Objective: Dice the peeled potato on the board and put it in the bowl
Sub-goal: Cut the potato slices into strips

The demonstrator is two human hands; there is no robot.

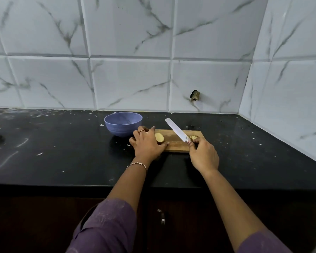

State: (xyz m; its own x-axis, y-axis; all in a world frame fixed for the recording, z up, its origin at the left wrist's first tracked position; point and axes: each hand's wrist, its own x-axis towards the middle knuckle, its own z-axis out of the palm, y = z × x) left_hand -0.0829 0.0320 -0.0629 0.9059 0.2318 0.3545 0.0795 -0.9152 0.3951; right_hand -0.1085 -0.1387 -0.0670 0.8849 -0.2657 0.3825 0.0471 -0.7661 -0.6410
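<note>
Purple sleeves (106,225) sit closest to me. My right hand (204,156) grips the knife (175,131) by its handle, blade slanting away over the board (173,143); cut bits (193,137) lie just past that grip. My left hand (148,143) cups the potato (159,138) (half hidden) on the board, bowl (123,124) just beyond.

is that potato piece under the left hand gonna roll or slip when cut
Rounded, the potato piece may rock on the cutting board, though the left hand steadies it. Its peeled pale surface is probably damp and slippery.
</note>
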